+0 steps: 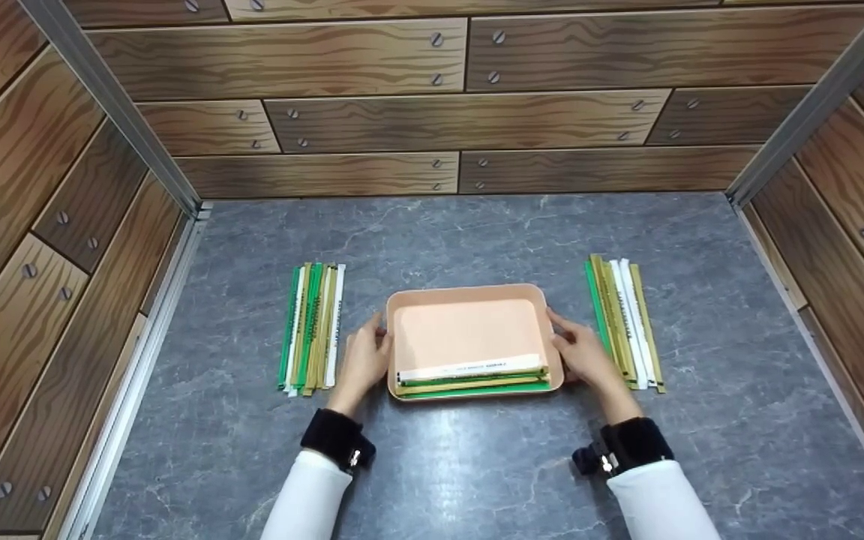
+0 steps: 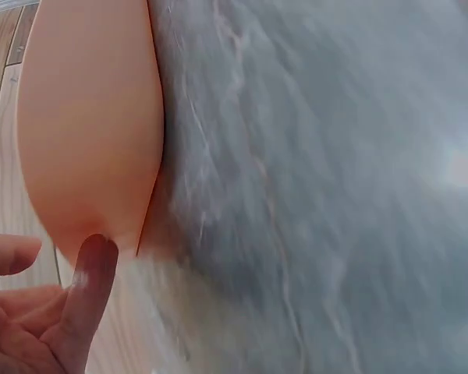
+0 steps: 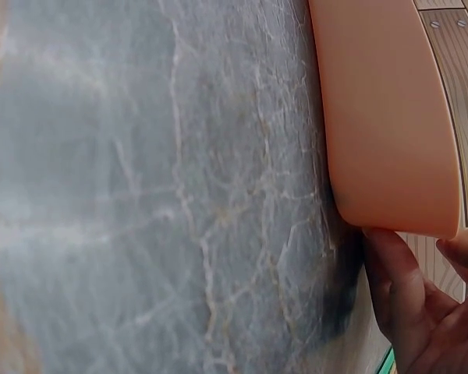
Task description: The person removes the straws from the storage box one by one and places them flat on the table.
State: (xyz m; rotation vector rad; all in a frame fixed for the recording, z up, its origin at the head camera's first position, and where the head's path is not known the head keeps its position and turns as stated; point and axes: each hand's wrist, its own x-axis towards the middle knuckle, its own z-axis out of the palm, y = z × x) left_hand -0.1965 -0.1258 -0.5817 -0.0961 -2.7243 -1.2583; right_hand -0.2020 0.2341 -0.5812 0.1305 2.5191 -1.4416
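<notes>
A shallow peach-coloured tray [image 1: 469, 322] sits at the middle of the grey surface, between two hands. Along its near side lie several long, thin paper-wrapped packets [image 1: 469, 375] in white, green and gold. My left hand [image 1: 362, 360] holds the tray's left end; in the left wrist view one fingertip [image 2: 97, 245] meets the outer wall, and another finger is near the rim. At the opposite end my right hand [image 1: 586, 356] grips the tray, with fingers [image 3: 394, 261] at the lower edge and rim in the right wrist view. Some fingers are hidden.
A bundle of similar packets [image 1: 313, 326] lies left of the left hand, and another bundle [image 1: 625, 322] lies just beyond the right hand. Wood-patterned panels [image 1: 372, 124] enclose the marbled grey tabletop [image 1: 447, 465] at the back and both sides.
</notes>
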